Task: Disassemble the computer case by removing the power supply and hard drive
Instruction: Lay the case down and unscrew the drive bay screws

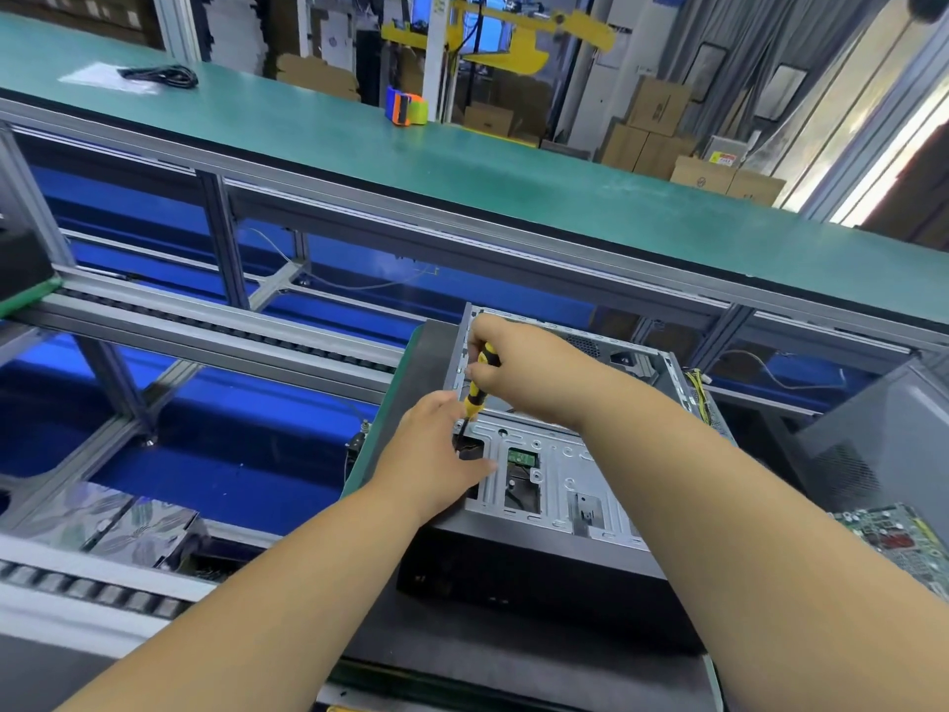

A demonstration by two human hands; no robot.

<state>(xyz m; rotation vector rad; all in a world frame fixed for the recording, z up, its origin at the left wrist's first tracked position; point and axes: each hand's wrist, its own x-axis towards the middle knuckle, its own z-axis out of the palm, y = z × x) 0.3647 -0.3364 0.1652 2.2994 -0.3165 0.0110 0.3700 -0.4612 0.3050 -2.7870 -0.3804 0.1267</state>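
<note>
The right hand pinches a yellow-black screwdriver over the open computer case on the tabletop. The left hand, fingers relaxed, hides the screwdriver's tip.

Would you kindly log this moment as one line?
right hand grips yellow-and-black screwdriver | left hand steadies grey metal computer case | tip at drive bracket

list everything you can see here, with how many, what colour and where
case: one, grey, open, centre
screwdriver: one, yellow and black, upright at the case's near left corner
circuit board: one, green, right edge
shelf: one, green top, behind
cable: one, black, coiled, shelf's far left
tape dispenser: one, orange, blue and green, on shelf
boxes: several, brown, background
hands: two; left rests on the case, right grips the screwdriver
</note>
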